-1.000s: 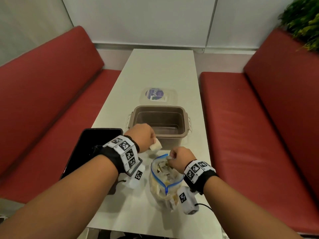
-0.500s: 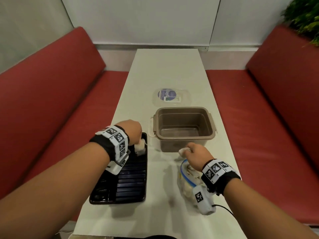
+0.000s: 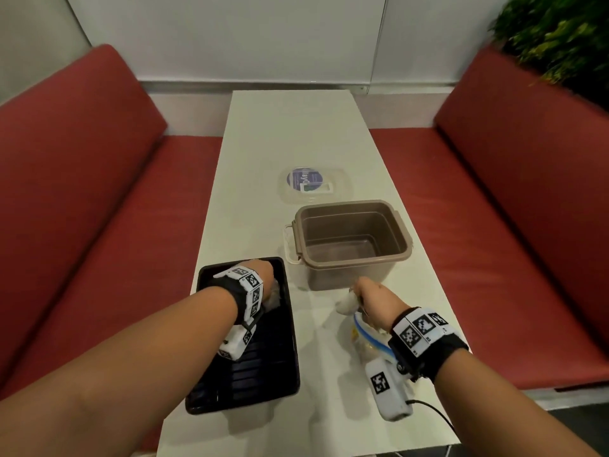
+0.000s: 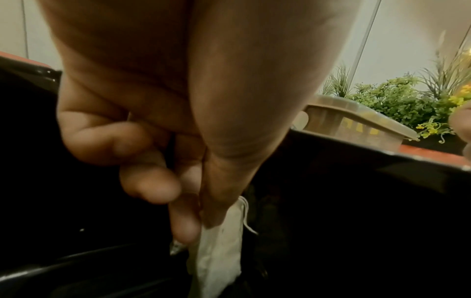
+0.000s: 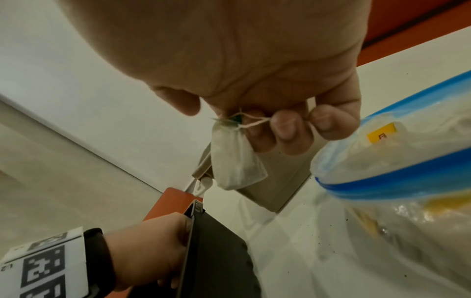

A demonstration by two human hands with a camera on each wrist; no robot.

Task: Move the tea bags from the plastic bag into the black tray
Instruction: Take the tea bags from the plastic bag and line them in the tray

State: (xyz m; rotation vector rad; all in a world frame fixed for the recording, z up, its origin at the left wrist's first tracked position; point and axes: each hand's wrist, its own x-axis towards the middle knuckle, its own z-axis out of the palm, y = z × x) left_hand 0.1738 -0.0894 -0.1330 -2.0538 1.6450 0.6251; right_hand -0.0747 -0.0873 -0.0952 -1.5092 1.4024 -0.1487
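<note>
The black tray [image 3: 263, 384] lies near the table's front left. My left hand [image 3: 263, 278] reaches down into its far end and pinches a white tea bag [image 4: 219, 258] between thumb and fingers, low over the tray floor [image 4: 356, 231]. The clear plastic bag [image 3: 365, 341] with a blue zip rim [image 5: 397, 179] stands to the right, with several tea bags inside. Just above its mouth my right hand [image 3: 369, 298] pinches another tea bag [image 5: 234, 159] by its string top; the tea bag [image 3: 346, 303] hangs clear of the plastic bag.
A brown plastic tub [image 3: 352, 239] stands open behind the tray and bag, and its clear lid [image 3: 313, 184] lies further back on the white table [image 3: 296, 127]. Red benches [image 3: 99, 209] run along both sides. A plant [image 3: 560, 37] sits far right.
My left hand went from near the tub leftward and down into the tray with its tea bag. My right hand lifted a tea bag out of the plastic bag. The head view shifted left.
</note>
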